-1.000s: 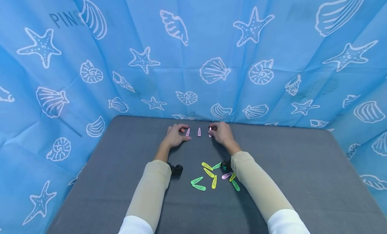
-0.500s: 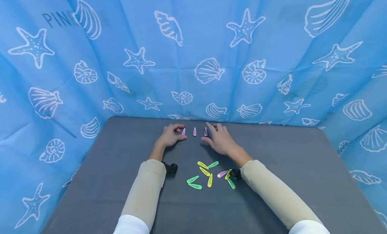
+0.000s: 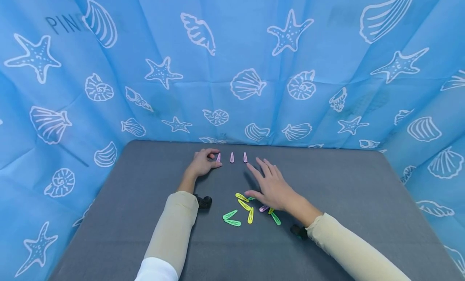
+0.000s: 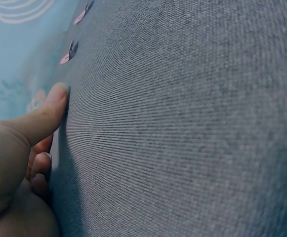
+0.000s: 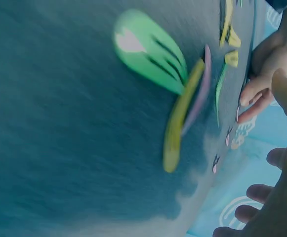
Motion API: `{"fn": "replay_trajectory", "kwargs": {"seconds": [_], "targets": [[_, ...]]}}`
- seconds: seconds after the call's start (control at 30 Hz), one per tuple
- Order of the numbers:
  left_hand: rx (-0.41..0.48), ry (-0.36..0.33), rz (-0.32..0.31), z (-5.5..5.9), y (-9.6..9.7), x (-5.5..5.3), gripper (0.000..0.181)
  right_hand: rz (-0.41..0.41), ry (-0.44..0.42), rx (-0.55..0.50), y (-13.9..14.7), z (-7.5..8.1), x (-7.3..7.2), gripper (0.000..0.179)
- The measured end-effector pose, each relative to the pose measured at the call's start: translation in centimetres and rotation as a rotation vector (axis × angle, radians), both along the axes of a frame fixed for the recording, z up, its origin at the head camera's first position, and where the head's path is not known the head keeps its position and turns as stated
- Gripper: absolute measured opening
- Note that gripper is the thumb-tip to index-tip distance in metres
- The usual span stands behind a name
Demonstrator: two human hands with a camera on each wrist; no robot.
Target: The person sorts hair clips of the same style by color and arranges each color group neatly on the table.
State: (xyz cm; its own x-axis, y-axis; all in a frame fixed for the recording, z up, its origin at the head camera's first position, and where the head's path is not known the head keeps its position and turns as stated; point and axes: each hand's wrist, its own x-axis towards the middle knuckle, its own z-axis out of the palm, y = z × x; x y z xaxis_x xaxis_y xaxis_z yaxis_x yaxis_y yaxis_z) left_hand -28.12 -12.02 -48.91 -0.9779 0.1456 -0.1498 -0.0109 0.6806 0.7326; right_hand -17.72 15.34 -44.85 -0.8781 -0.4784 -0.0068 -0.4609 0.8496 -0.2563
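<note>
The left hand (image 3: 202,163) pinches a pink, teardrop-shaped, metal-looking hair clip (image 3: 218,158) near the far edge of the grey, cloth-covered tabletop (image 3: 338,184); a light hold should avoid skewing it. Rightward, in line, sit a second pink clip (image 3: 232,157) and a third pink clip (image 3: 245,157). Nearer lie loose green clips (image 3: 232,223), yellow clips (image 3: 250,215) and one pink clip (image 3: 263,208), below the right hand (image 3: 273,188), spread and empty; lifting that pink clip straight up would best spare its neighbours.
</note>
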Motion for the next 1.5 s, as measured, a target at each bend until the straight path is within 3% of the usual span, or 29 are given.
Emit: {"fn": "replay_trajectory", "kwargs": {"seconds": [0.37, 0.57, 0.73, 0.97, 1.2, 1.33, 1.5], "targets": [[-0.023, 0.02, 0.014, 0.0, 0.2, 0.1, 0.054, -0.024, -0.014, -0.106, 1.8, -0.4, 3.5, 0.088], [-0.023, 0.009, 0.023, 0.1, 0.3, 0.2, 0.054, -0.003, -0.034, -0.13, 2.9, -0.7, 4.4, 0.06], [-0.025, 0.001, 0.024, 0.2, 0.3, 0.2, 0.055, 0.021, -0.093, -0.169, 3.4, -0.8, 4.4, 0.027], [-0.017, 0.006, 0.016, -0.1, 0.2, 0.1, 0.055, 0.023, -0.149, -0.189, 3.5, -1.0, 3.9, 0.009], [-0.022, 0.007, 0.013, 0.0, 0.3, 0.0, 0.054, 0.057, -0.164, -0.277, 3.4, -1.0, 3.8, 0.011], [-0.018, 0.01, 0.015, 0.1, 0.3, 0.1, 0.055, 0.015, -0.199, -0.386, 3.3, -0.6, 3.5, 0.006], [-0.01, 0.01, 0.015, -0.2, 0.2, 0.0, 0.054, -0.063, -0.201, -0.446, 3.3, -0.2, 3.1, 0.006]]}}
